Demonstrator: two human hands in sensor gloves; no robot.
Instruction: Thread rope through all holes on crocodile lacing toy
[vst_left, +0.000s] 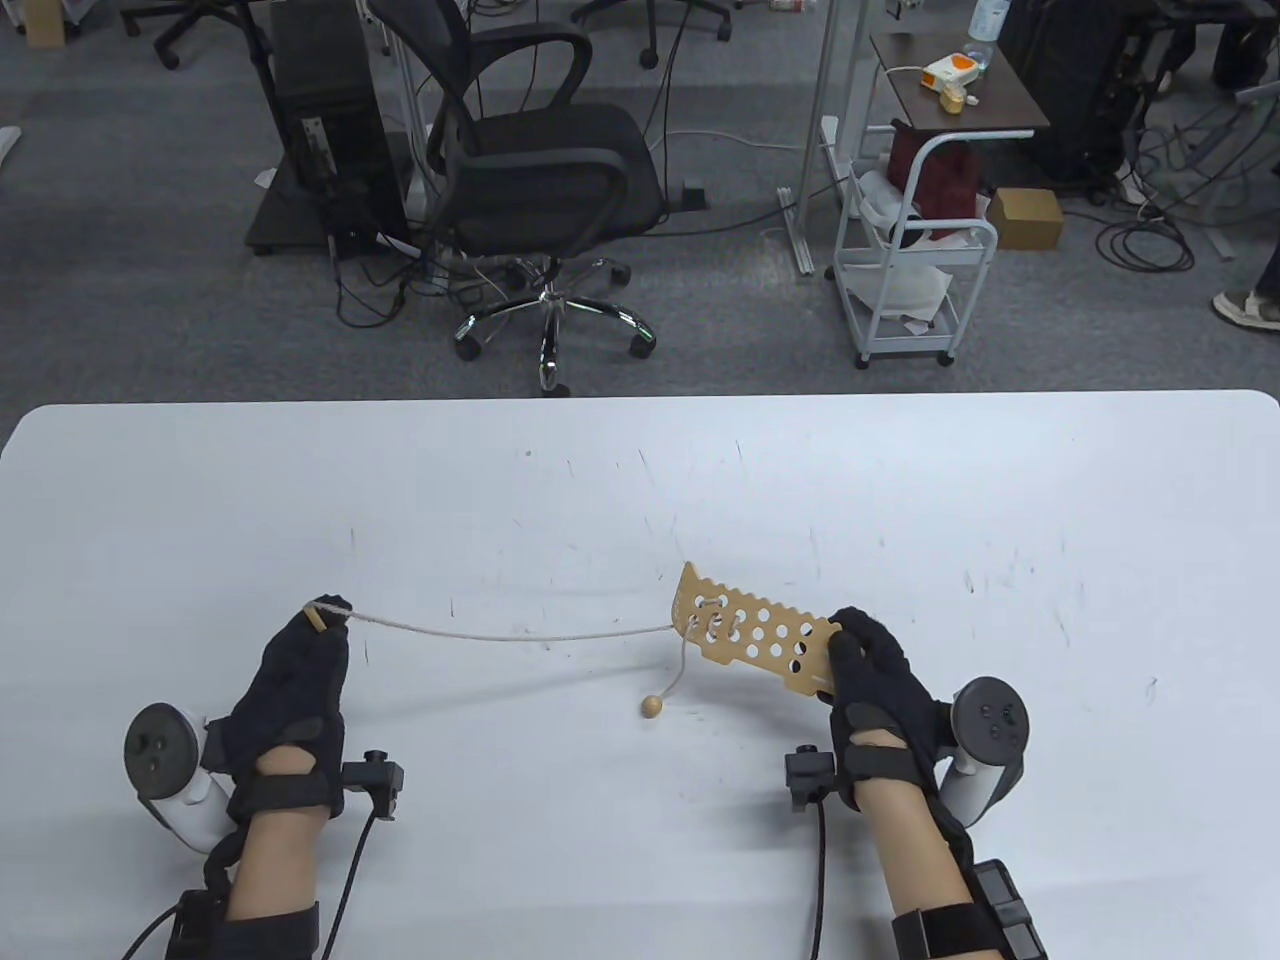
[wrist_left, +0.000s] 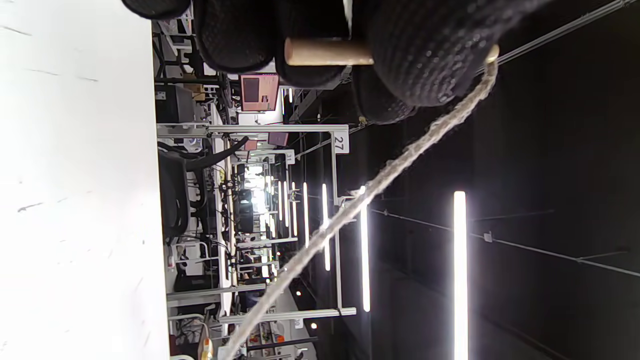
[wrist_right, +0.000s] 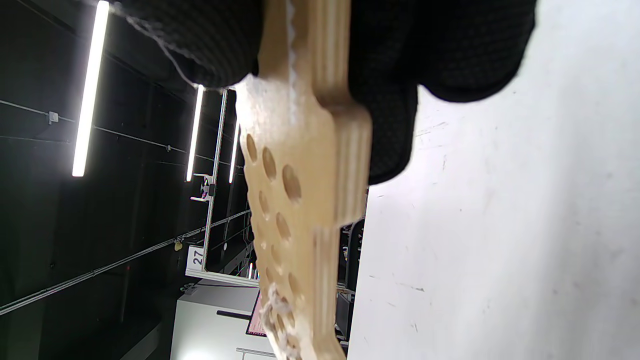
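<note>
1. Toy: wooden lacing board, held off the counter at a tilt. Rope laced only through a few holes at its far-left end; most holes are bare, so the task looks early.
2. Rope runs nearly taut from those holes leftward to a wooden needle tip. A short tail hangs from the toy, ending in a bead at counter level.
3. Risk: further leftward pull could jam the bead against the hole or twist the toy in its grip, since only one end is held.
4. Risk: the long free span may snag or skip a hole at the next pass.
5. Right hand: fingers closed on the toy's right end, thumb on top.
6. Left hand: fingers pinch the needle tip, well apart from the toy.
</note>
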